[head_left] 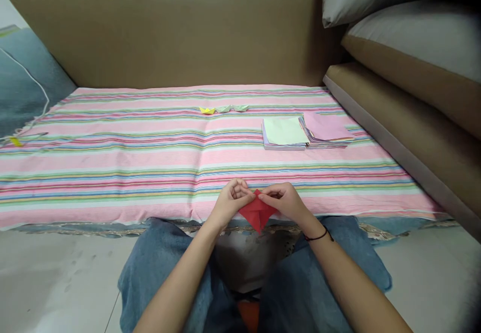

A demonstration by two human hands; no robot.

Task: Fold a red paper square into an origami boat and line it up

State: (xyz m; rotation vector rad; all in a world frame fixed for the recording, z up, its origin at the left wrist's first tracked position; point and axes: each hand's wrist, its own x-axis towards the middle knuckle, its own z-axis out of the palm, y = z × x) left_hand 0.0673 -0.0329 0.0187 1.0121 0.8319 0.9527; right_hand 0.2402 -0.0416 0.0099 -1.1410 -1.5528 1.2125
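A folded red paper [258,214] in a diamond shape hangs between my two hands, one corner pointing down toward my lap. My left hand [233,199] pinches its upper left edge between thumb and fingers. On the other side, my right hand [282,198] grips the upper right edge the same way. A small peak of the paper shows between the two thumbs. Both hands are just over the front edge of the striped cloth [112,183].
Farther back stand a yellow paper boat [207,110] and two pale green paper boats [223,108]. Right of them lie two stacks of square paper, one topped pale green [285,130], one pink [326,125]. Cushions [406,122] rise at right; a white cable [39,85] lies left.
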